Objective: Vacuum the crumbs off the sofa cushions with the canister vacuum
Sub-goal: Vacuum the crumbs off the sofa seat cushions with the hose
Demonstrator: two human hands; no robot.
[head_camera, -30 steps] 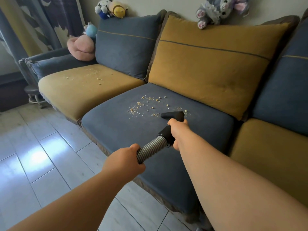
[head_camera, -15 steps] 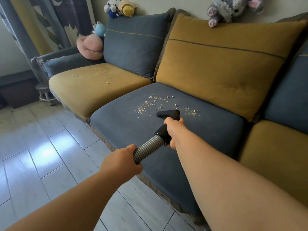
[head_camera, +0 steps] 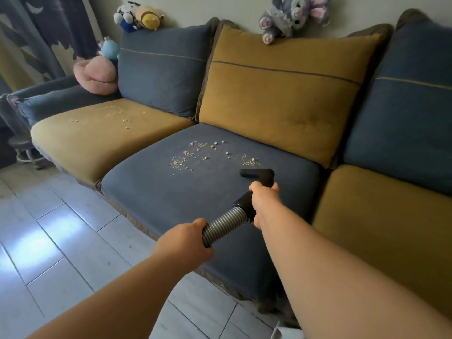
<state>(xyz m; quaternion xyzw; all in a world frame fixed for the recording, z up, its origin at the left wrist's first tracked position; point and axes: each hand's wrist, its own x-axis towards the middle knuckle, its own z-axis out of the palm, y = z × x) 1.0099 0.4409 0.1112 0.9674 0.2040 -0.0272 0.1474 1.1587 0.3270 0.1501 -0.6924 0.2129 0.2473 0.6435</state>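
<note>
On the blue seat cushion [head_camera: 151, 196]: crumbs [head_camera: 193, 155] lie scattered toward its back, in a broad patch and a smaller one off to the right of it.
right hand [head_camera: 265, 204]: arm stretched out over the cushion, fingers [head_camera: 256, 188] curled tight round the black handle [head_camera: 244, 203].
left hand [head_camera: 188, 241]: fingers [head_camera: 198, 223] wrapped round the ribbed grey hose [head_camera: 223, 225], lower down and nearer the person than the right hand.
hose: a short bare length shows between the two grips and runs up into the black handle; behind the left fingers it is hidden by the hand.
nozzle [head_camera: 256, 174]: black and T-shaped, sticking out just ahead of the right fingers, its head pointing left over the blue seat cushion; whether it touches the fabric I cannot tell.
crumbs from the fingers: the small patch lies just beyond the nozzle, near it but not under it; the broad patch is further ahead and to the left of the right fingers.
yellow seat cushion [head_camera: 97, 143]: beside the blue one, well to the left of the left fingers, with a thin sprinkling [head_camera: 115, 117] of crumbs near its back.
back cushions: a blue one [head_camera: 161, 69] and a yellow one [head_camera: 281, 94] stand upright, well beyond both sets of fingers.
plush toys: a pink one [head_camera: 97, 74] at the far left end of the sofa, a grey rabbit [head_camera: 286, 18] atop the yellow back cushion.
floor [head_camera: 61, 241]: pale tiles below and left of the left fingers, with a bright patch of light.
</note>
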